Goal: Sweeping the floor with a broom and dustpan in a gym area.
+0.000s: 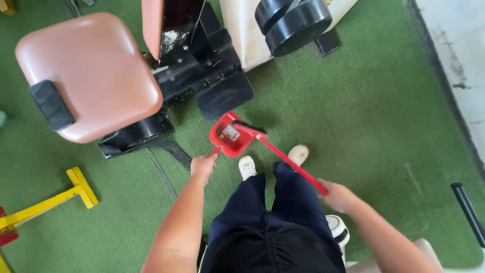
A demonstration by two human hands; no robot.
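Note:
My left hand (pixel 203 166) grips the short handle of a red dustpan (pixel 228 140) that rests on the green artificial turf in front of my feet. A small white scrap lies inside the pan. My right hand (pixel 337 196) is closed on the long red handle of a broom (pixel 288 161), whose dark head (pixel 248 127) sits at the pan's far edge. My white shoes and dark trousers show just behind the pan.
A gym machine with a salmon padded seat (pixel 91 71), black base plates (pixel 222 91) and round black rollers (pixel 290 20) stands ahead. A yellow bar frame (pixel 76 189) lies at left. A pale concrete strip (pixel 459 60) borders the turf at right.

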